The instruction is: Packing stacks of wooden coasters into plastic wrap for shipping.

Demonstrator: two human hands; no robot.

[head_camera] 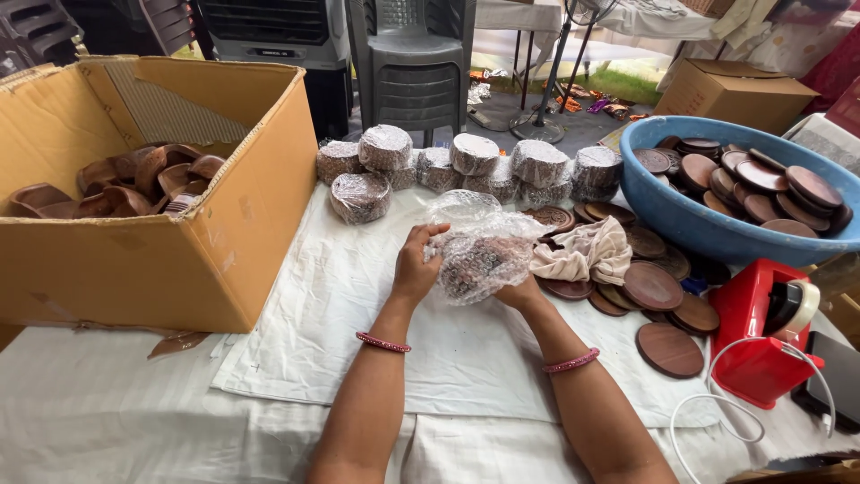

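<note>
Two hands are holding one bundle of brown discs in clear bubble wrap, just above the white cloth. Your left hand is gripping the bundle's left side, with its fingers curled together on the wrap. Your right hand is cupping the bundle from below and behind; most of its fingers are hidden, so you cannot see how they are bending, but they are pressing on the wrap.

You are doing well if you are keeping the stack straight, so no disc is sliding out. Be pulling the loose wrap snug, and be holding the discs firmly from both sides.

Near your right hand, a beige rag is lying on loose discs. A red tape holder is sitting further right. Wrapped bundles are waiting in a row behind. A blue tub and a cardboard box are standing at the sides.
</note>
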